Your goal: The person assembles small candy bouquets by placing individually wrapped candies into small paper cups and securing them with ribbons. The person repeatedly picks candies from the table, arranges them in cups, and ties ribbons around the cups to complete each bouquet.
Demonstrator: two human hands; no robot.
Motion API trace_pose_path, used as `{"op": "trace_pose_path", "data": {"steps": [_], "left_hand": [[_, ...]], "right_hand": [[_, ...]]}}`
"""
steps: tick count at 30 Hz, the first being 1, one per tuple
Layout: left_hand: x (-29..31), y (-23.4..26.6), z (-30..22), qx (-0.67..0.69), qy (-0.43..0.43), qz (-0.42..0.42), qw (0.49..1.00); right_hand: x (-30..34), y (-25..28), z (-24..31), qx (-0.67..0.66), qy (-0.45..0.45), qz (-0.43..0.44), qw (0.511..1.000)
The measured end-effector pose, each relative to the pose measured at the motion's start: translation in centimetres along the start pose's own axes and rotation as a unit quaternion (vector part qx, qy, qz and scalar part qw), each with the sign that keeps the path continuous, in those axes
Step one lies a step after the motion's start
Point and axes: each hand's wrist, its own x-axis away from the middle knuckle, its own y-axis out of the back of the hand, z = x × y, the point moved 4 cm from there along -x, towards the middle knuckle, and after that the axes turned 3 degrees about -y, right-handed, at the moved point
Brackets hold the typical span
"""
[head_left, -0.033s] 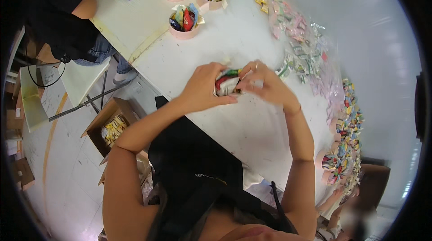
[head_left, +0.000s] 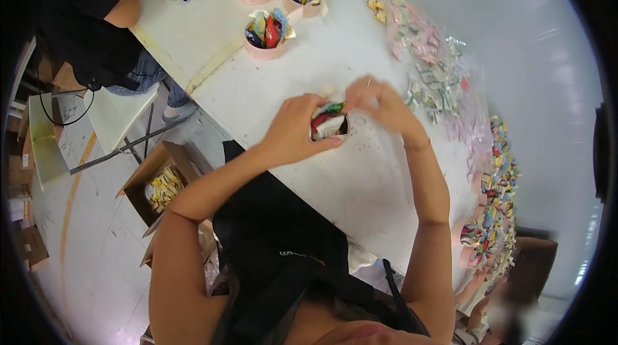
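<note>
Clearly, everything turns on how the round tub (head_left: 348,127) lies between the two hands: it sits against the inner side of the left hand (head_left: 293,127), which is the nearer one, with the right hand (head_left: 378,103) just beyond its rim on the side toward the worktop's (head_left: 393,197) right edge. The left hand's fingers and thumb are spread around the tub's left side in a wide curve and have firm hold of it; the right hand is half curled and blurred, its fingertips close to the rim, and I cannot tell whether they touch it or pinch anything. The tub's mouth is round and faces up, so it shows no long axis there, but the white packet (head_left: 330,128) inside slants from the palm side up toward the right hand, with a red packet (head_left: 318,121) and a green packet (head_left: 335,108) beside it. The tub is in from the worktop's near edge, which runs slantwise past the apron (head_left: 277,216); whether its base rests on the surface is hidden. Loose green-and-white packets (head_left: 430,97) lie along the right edge, beyond the right hand, while a filled pink tub (head_left: 265,54) stands nearer the far left, well apart from both hands
</note>
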Motion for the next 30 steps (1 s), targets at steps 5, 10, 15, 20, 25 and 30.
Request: {"op": "trace_pose_path", "data": {"steps": [5,10,15,20,25,30], "left_hand": [[-0.1,-0.4,0.4,0.02,0.029,0.026,0.999],[-0.4,-0.5,0.3,0.03,0.029,0.049,0.998],[0.4,0.0,1.2,0.019,0.038,0.035,0.998],[0.4,-0.6,1.3,0.026,0.038,0.035,0.998],[-0.2,-1.5,1.2,0.046,0.073,0.059,0.995],[-0.1,-3.7,-0.4,0.069,0.091,0.075,0.991]], "right_hand": [[-12.2,8.6,-15.7,0.319,-0.303,-0.316,0.841],[-12.9,10.9,-22.3,0.352,-0.348,-0.404,0.769],[-10.6,4.9,-11.5,0.249,-0.185,-0.324,0.894],[3.2,-0.5,-0.6,-0.08,-0.138,-0.3,0.94],[8.9,-3.7,8.4,0.025,-0.074,-0.26,0.962],[8.9,-4.6,7.3,0.122,-0.047,-0.27,0.954]]}}
